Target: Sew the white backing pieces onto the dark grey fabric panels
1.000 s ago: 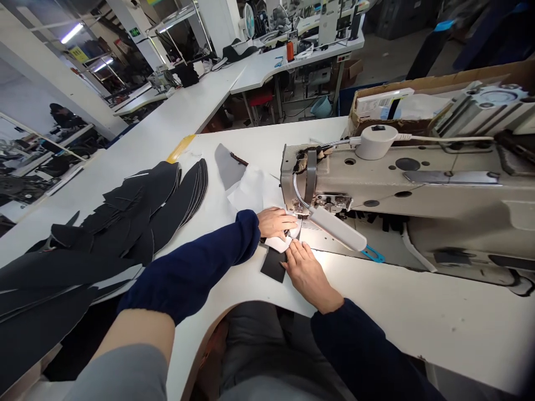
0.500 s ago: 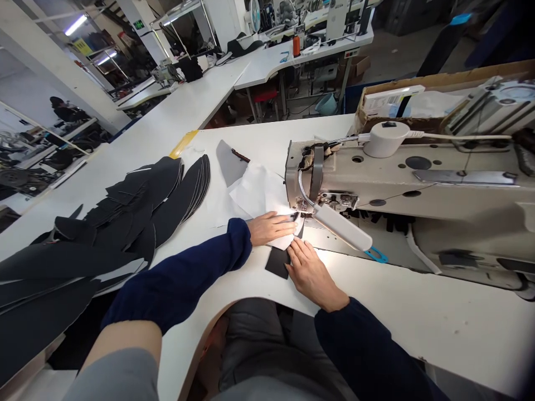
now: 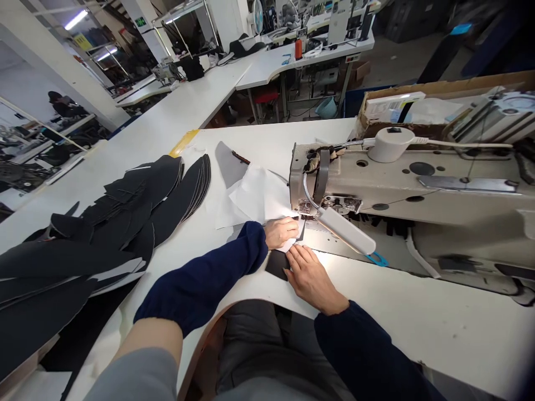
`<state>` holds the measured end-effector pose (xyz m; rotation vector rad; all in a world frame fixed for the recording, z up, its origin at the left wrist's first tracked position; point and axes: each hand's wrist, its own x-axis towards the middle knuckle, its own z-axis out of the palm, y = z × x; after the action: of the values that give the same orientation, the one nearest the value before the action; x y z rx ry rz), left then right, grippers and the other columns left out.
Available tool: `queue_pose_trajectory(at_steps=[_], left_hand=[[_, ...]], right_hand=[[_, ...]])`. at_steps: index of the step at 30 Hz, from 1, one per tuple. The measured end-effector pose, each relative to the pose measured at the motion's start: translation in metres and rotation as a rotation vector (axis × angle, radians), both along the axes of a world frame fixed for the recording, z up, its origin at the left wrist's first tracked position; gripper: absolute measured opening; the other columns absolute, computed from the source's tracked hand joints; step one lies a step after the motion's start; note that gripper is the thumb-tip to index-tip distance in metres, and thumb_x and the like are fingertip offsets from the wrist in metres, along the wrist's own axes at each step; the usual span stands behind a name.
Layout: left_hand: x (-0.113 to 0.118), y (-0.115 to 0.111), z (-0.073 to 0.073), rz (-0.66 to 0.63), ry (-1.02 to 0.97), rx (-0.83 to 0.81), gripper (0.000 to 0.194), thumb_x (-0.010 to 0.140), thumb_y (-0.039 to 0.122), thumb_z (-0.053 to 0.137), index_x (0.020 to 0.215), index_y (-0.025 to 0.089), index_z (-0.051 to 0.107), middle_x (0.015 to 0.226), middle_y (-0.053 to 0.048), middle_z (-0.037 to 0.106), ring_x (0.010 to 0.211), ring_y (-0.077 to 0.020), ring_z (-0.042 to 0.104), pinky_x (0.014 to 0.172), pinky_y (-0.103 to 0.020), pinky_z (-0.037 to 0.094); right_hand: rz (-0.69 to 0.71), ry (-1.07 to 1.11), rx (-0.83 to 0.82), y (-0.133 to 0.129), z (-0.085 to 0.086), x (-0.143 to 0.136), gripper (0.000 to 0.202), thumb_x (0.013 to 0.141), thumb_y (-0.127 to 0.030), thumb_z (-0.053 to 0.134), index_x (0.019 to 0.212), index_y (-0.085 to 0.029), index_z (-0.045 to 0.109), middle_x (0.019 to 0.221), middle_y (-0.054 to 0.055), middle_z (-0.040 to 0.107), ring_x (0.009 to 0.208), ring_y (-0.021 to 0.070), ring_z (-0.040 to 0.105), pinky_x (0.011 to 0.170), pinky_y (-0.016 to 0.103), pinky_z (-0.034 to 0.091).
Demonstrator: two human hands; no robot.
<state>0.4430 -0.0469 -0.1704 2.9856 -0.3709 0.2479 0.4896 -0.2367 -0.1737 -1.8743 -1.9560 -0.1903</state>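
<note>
My left hand (image 3: 281,233) rests beside the needle area of a sewing machine (image 3: 334,167), its fingers curled in on a white fabric piece (image 3: 288,245). The fingertips are partly hidden. Just nearer to me, my right hand (image 3: 311,278) lies with fingers stretched flat on a black fabric piece (image 3: 276,264) under the white one. A narrow dark strip of the work shows by the presser foot. More white fabric (image 3: 254,195) spreads over the table to the left of the machine head.
Stacks of black cut pieces (image 3: 142,206) cover the table's left side. A white lamp (image 3: 348,230) on a bendable neck hangs by the needle. Behind the machine stands a cardboard box (image 3: 438,83). Yellow tape (image 3: 184,143) marks the table joint. One person sits far left.
My left hand has slid a little to the right and its fingers have gone from flat to curled. My right hand has stayed nearly in place. The view has shifted slightly.
</note>
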Motion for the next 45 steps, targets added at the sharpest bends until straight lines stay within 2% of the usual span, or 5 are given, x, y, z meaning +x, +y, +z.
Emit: queue_pose_trajectory(at_steps=[13,25,30,37,45], left_hand=[[-0.004,0.031,0.016,-0.124,0.095,0.117,0.037,0.088,0.005,0.040,0.118,0.017,0.058,0.127,-0.008,0.056,0.120,-0.0188,0.047,0.102,-0.031,0.039],[-0.002,-0.007,-0.005,0.240,-0.185,-0.516,0.020,0.090,0.020,0.048,0.086,0.017,0.067,0.095,-0.005,0.062,0.089,-0.0128,0.059,0.085,-0.025,0.049],[0.000,-0.015,0.000,0.271,-0.193,-0.570,0.015,0.085,0.017,0.054,0.078,0.016,0.067,0.095,-0.005,0.059,0.082,-0.0120,0.061,0.083,-0.026,0.051],[0.006,-0.019,-0.007,0.631,-0.202,-0.728,0.024,0.068,0.013,0.071,0.089,0.016,0.060,0.105,-0.004,0.048,0.070,-0.0074,0.057,0.072,-0.026,0.056],[0.015,-0.009,-0.011,0.674,-0.109,-0.677,0.007,0.071,0.013,0.069,0.071,0.014,0.061,0.096,-0.002,0.052,0.067,-0.0059,0.056,0.073,-0.024,0.055]], right_hand=[[0.038,-0.006,0.023,0.000,-0.001,0.000,0.036,0.090,-0.019,0.043,0.117,0.001,0.058,0.122,0.023,0.056,0.120,0.0332,0.044,0.102,0.050,0.037],[0.082,-0.029,-0.010,-0.002,-0.002,-0.001,0.045,0.091,-0.028,0.045,0.123,0.003,0.054,0.124,0.024,0.054,0.122,0.0366,0.042,0.103,0.053,0.037],[0.075,-0.044,-0.015,-0.003,-0.004,0.000,0.045,0.091,-0.029,0.044,0.122,0.003,0.055,0.122,0.023,0.056,0.120,0.0359,0.044,0.104,0.052,0.036],[0.070,-0.036,-0.017,-0.002,-0.004,0.000,0.045,0.091,-0.030,0.045,0.122,0.002,0.055,0.123,0.022,0.056,0.120,0.0351,0.044,0.105,0.051,0.035],[0.043,-0.041,-0.025,0.003,-0.005,0.001,0.045,0.090,-0.029,0.046,0.122,0.001,0.055,0.122,0.022,0.056,0.120,0.0354,0.044,0.105,0.053,0.033]])
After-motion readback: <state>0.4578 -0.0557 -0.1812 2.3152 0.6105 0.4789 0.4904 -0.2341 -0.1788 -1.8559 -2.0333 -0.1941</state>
